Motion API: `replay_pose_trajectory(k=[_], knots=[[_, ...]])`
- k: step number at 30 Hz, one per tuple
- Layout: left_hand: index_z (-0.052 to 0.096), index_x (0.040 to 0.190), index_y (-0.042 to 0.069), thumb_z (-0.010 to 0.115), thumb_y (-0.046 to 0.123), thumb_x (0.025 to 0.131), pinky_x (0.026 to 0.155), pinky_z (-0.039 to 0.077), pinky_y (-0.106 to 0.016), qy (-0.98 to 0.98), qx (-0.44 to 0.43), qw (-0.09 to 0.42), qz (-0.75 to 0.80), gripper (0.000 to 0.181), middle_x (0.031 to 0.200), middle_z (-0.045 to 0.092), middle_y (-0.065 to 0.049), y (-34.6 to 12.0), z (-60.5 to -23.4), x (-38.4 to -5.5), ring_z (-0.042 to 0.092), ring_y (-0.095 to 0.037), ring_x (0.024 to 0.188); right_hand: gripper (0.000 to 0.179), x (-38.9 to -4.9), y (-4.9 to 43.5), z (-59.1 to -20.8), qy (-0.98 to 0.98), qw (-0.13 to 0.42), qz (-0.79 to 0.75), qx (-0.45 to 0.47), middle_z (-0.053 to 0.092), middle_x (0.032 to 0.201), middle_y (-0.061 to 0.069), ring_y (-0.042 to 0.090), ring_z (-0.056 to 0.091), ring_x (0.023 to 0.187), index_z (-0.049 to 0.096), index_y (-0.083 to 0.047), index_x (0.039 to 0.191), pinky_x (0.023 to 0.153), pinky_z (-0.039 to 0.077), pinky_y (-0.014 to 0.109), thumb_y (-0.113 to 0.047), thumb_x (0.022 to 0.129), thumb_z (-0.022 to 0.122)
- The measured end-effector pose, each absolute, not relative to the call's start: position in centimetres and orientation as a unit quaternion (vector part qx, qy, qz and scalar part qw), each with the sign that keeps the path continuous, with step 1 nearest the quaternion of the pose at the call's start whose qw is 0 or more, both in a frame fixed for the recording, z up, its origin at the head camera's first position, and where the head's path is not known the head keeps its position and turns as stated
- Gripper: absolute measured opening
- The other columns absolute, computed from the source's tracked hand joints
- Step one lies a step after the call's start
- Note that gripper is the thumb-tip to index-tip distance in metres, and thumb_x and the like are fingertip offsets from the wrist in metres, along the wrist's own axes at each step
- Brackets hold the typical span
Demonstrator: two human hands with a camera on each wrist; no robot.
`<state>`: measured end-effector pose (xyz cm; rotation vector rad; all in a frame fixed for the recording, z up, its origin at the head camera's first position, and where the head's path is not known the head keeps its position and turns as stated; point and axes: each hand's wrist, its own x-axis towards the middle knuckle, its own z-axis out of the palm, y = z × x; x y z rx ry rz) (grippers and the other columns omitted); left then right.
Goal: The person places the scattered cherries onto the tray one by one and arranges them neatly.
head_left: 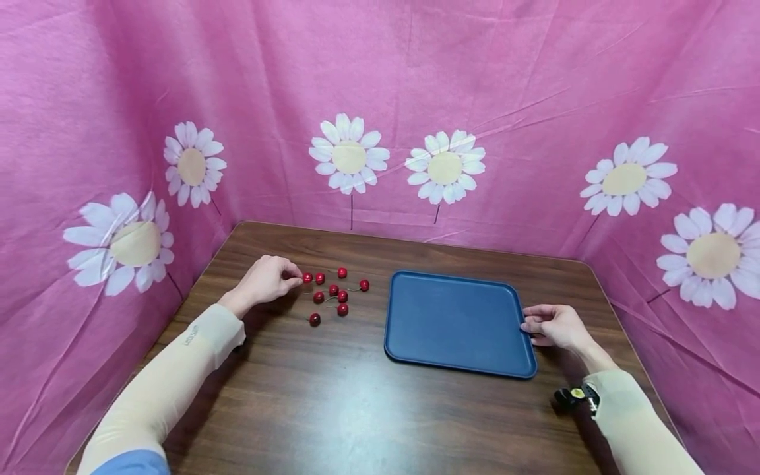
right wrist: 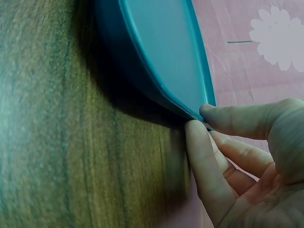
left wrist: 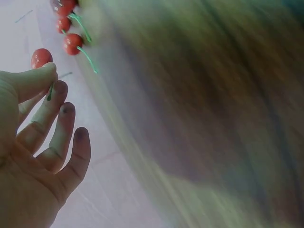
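Observation:
My left hand [head_left: 267, 282] is at the left of the table, pinching a red cherry [left wrist: 42, 58] between thumb and forefinger. In the left wrist view its green stem [left wrist: 50, 91] hangs below the thumb, and the other fingers are loosely bent. More red cherries [head_left: 342, 297], several with green stems, lie scattered just right of that hand. Over on the right, my right hand [head_left: 558, 326] grips the right rim of a flat blue tray [head_left: 457, 323]. The right wrist view shows the thumb [right wrist: 237, 118] over the rim and fingers below it.
The brown wooden table [head_left: 285, 402] carries the tray and cherries. A pink cloth [head_left: 510, 59] printed with white daisies hangs behind the table and along both sides. A dark device [head_left: 576, 396] is strapped at my right wrist.

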<state>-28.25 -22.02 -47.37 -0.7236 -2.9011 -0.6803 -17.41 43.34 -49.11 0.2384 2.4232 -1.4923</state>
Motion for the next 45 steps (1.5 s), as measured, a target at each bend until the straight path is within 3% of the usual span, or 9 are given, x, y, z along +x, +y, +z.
replay_pose_trajectory(k=[17, 28, 35, 45], knots=[[0.09, 0.1, 0.016, 0.084, 0.018, 0.098, 0.082, 0.059, -0.045, -0.921, -0.308, 0.052, -0.235, 0.007, 0.096, 0.085, -0.001, -15.7, -46.3, -29.1, 0.073, -0.018, 0.083, 0.053, -17.5, 43.5, -49.3, 0.844, 0.141, -0.509, 0.091, 0.081, 0.092, -0.01, -0.001, 0.075, 0.081, 0.05, 0.027, 0.147, 0.071, 0.069, 0.03, 0.004, 0.105, 0.072], [0.09, 0.102, 0.016, 0.082, 0.02, 0.1, 0.085, 0.06, -0.042, -0.904, -0.342, 0.032, -0.253, 0.009, 0.101, 0.087, -0.002, -11.2, -45.3, -29.5, 0.073, -0.016, 0.086, 0.054, -17.4, 43.4, -49.1, 0.843, 0.145, -0.511, 0.085, 0.081, 0.092, -0.011, -0.002, 0.076, 0.082, 0.049, 0.027, 0.148, 0.072, 0.069, 0.03, 0.004, 0.105, 0.071], [0.09, 0.105, 0.017, 0.081, 0.022, 0.102, 0.079, 0.059, -0.033, -0.895, -0.357, 0.015, -0.266, 0.011, 0.102, 0.087, -0.001, -8.5, -44.9, -29.9, 0.066, -0.005, 0.072, 0.054, -17.3, 43.3, -49.1, 0.843, 0.144, -0.511, 0.084, 0.079, 0.089, -0.013, -0.001, 0.075, 0.081, 0.049, 0.026, 0.148, 0.072, 0.069, 0.03, 0.004, 0.104, 0.072], [0.09, 0.108, 0.018, 0.081, 0.026, 0.103, 0.086, 0.061, -0.034, -0.89, -0.379, -0.001, -0.255, 0.013, 0.104, 0.087, 0.001, -3.5, -45.5, -30.0, 0.07, -0.014, 0.089, 0.056, -17.2, 43.2, -49.1, 0.842, 0.145, -0.514, 0.079, 0.078, 0.089, -0.012, 0.0, 0.076, 0.081, 0.048, 0.026, 0.15, 0.072, 0.069, 0.031, 0.005, 0.104, 0.071]])
